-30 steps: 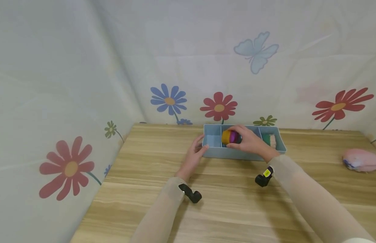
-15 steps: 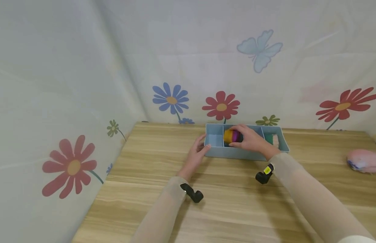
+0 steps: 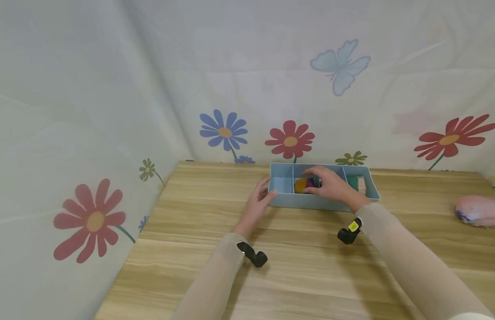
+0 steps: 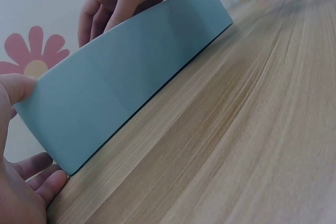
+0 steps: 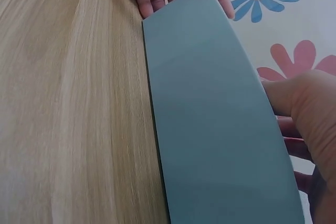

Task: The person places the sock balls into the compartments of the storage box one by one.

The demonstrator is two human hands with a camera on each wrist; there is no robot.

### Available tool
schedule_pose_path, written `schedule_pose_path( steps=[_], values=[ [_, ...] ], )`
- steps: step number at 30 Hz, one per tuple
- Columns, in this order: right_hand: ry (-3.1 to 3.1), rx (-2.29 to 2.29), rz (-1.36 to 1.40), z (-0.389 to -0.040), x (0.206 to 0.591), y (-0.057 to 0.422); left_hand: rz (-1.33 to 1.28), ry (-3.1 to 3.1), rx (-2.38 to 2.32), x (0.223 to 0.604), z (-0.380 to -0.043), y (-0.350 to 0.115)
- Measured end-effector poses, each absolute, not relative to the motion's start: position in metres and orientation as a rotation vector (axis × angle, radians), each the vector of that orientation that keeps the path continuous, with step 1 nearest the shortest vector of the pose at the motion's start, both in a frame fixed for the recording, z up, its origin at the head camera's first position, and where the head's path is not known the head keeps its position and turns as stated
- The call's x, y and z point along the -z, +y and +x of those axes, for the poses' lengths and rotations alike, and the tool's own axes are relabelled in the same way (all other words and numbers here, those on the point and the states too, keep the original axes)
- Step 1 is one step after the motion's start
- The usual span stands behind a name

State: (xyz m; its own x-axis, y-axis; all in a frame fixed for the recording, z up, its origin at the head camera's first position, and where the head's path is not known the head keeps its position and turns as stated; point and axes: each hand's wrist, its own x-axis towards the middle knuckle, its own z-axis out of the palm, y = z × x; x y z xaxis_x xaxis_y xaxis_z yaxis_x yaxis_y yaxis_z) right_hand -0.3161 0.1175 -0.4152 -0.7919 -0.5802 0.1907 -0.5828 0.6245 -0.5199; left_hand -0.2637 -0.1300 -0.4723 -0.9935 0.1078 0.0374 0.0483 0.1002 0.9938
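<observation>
A pale blue storage box (image 3: pixel 307 202) with three compartments stands near the table's back edge. At its left end is my left hand (image 3: pixel 256 206), the thumb on the rim by the front corner and the fingers outside the end wall. My right hand (image 3: pixel 331 184) reaches into the middle compartment, thumb and fingers spread apart. Just by its fingertips lies a small yellow and purple bundle (image 3: pixel 301 185), low in that compartment; its kind is unclear. A green and cream item (image 3: pixel 356 182) sits in the right compartment. Both wrist views show the box's front wall (image 4: pixel 121 72), hiding the contents.
A pink soft-looking bundle (image 3: pixel 478 210) lies on the wooden table (image 3: pixel 295 275) at the far right. A white curtain (image 3: pixel 251 66) printed with flowers and a butterfly hangs behind the table and along its left side.
The yellow and purple bundle has gone down into the middle compartment, and my right hand's fingers no longer close round it. My left hand keeps its place at the box's end.
</observation>
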Motion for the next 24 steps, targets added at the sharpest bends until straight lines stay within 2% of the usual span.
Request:
schedule_pose_path(
  steps=[14, 24],
  values=[
    [-2.823, -0.942, 0.886, -0.306, 0.409, 0.145, 0.158, 2.343, -2.053, 0.476, -0.263, -0.127],
    [-2.788, -0.892, 0.862, -0.304, 0.404, 0.162, 0.197, 2.32, -2.038, 0.45, -0.251, -0.128]
  ],
)
